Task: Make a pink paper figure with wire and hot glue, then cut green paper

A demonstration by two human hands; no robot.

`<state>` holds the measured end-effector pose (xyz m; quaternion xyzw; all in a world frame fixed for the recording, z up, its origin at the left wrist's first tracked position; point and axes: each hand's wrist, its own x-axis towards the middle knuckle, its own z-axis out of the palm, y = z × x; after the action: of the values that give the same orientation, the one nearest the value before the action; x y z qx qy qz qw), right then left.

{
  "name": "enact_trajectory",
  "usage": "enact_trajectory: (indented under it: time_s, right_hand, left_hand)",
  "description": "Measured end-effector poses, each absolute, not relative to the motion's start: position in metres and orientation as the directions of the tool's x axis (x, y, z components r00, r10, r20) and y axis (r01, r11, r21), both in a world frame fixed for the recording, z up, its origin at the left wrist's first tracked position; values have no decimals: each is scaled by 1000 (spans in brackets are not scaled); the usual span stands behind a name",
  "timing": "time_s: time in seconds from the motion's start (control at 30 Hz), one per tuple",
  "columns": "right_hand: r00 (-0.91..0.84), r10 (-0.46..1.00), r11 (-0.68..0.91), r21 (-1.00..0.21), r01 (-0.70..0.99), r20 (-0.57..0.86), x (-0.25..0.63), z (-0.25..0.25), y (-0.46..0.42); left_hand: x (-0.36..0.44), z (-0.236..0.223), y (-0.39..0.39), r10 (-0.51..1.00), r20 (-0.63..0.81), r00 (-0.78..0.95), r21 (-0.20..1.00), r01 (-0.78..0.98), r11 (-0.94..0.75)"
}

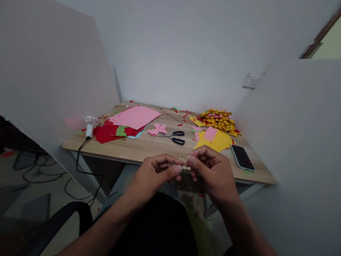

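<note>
Pale wall (180, 43) behind wood-topped table (118, 151); grey floor (59, 197).

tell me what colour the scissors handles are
The scissors handles look almost black, best seen in the head view.

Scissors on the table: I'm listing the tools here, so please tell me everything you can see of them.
The scissors have two dark loop handles and grey, metal-looking blades. They lie on the wood-look table, handles to the right, blades pointing left. The loops stand apart, so they look slightly open. The blade tips meet the pink cut-out paper; whether over or under it is unclear.
</note>
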<state>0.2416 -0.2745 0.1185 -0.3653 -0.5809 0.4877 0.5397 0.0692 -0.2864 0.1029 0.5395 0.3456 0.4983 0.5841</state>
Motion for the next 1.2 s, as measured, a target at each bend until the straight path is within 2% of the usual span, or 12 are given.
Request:
enact_trajectory:
  time_s: [0.27,0.67,0.87,0.93,1.03,1.1,1.2]
  right_hand:
    - [-162,922,334,-935,-119,351,240,119,-276]
    - [-188,912,348,-930,-121,366,243,122,-276]
    - [-275,897,336,-938,-88,347,244,122,-277]
    - [-308,871,387,-921,-47,382,247,119,-277]
    - [-296,776,610,-783,124,558,251,114,-276]
    - [-322,643,765,-569,302,694,254,112,-274]
    - [-406,459,848,-253,466,790,259,111,-271]
  left_hand:
    - [74,105,-293,972,192,138,957,-246,-154]
    - [77,102,-296,976,176,129,948,-290,-133]
    - [70,106,-294,944,117,309,967,-251,-38]
    - [67,108,-293,939,120,322,977,-207,-54]
    - [64,107,-291,955,142,259,983,-150,-106]
    - [62,107,-290,962,152,226,986,-103,-131]
    - [60,107,-291,960,186,210,983,-41,-181]
